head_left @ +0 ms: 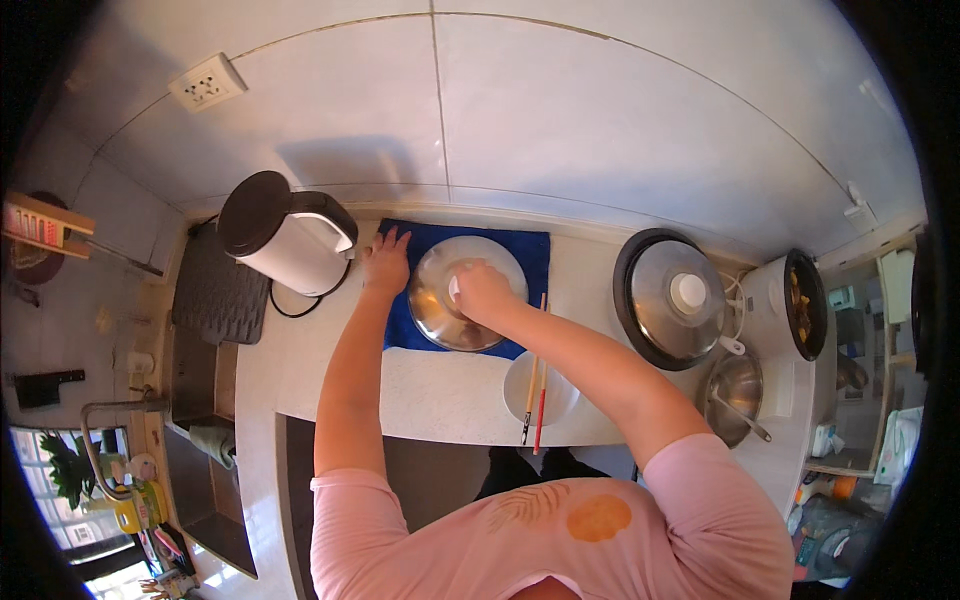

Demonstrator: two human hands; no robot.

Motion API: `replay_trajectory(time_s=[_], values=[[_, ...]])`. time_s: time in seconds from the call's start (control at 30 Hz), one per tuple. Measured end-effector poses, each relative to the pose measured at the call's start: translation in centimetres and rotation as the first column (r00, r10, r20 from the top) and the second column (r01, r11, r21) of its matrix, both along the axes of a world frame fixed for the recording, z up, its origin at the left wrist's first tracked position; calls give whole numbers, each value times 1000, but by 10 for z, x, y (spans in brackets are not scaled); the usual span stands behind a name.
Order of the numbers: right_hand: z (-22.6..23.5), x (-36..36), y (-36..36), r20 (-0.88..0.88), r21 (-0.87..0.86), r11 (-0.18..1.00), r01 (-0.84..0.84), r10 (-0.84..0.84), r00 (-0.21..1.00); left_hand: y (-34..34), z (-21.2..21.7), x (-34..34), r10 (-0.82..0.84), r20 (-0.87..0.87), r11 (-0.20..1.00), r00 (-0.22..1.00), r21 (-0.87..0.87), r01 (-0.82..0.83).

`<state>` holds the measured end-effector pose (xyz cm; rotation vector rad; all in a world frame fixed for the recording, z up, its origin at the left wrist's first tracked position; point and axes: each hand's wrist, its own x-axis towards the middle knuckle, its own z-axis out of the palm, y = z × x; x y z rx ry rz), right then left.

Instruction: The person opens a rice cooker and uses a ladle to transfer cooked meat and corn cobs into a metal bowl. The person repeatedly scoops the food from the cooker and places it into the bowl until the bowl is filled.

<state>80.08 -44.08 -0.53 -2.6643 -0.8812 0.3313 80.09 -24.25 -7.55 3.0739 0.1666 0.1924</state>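
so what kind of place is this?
Likely a home kitchen: pale countertop with a round steel lid on a blue cloth, a white electric kettle, and a sink.

Open counter (440,390) in the lower centre of the frame, between the blue cloth (520,250) and the front edge: clear lane there. Left of the cloth, the white kettle (285,238) with its cord loop blocks the upper-left approach; the left hand (387,262) sits in the narrow gap between kettle and metal lid (455,300). Right of centre, a white bowl (540,390) with chopsticks (537,385) across it narrows the front strip. Bare counter between cloth and lidded pan (672,297). Far right crowded: metal bowl (732,395), rice cooker (795,305).
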Motion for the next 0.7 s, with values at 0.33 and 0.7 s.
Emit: replay_trajectory(time_s=[0.33, 0.7], values=[[12, -8, -8, 93, 82, 994, 66, -73, 993, -18, 56, -32, 211, 335, 700, 918, -707, 97], [199, -73, -276, -78, 493, 785, 376, -390, 917, -51, 157, -261, 532, 8, 33, 846, -999, -11]])
